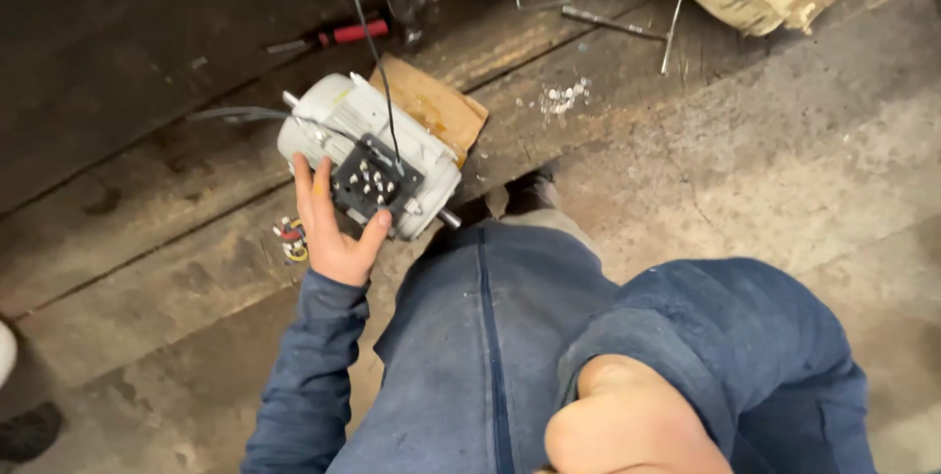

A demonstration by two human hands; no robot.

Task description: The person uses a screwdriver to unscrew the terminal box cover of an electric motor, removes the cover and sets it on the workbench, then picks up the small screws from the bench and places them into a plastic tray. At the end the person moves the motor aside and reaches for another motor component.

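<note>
My left hand point(331, 229) cups the white motor point(368, 150), fingers spread, not clamped; right hand seems hidden. Motor could roll off the cardboard point(436, 101) beyond it.

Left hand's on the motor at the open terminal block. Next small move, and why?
Probably bring the right hand down to steady the white motor. Only the left hand cups it, beside the exposed terminal block; a black wire runs up from the studs, and the right hand is near the camera, away from the motor.

Glossy pale painted-metal motor point(368, 150) on torn cardboard point(436, 106), rough worn wooden boards point(147, 249).
</note>
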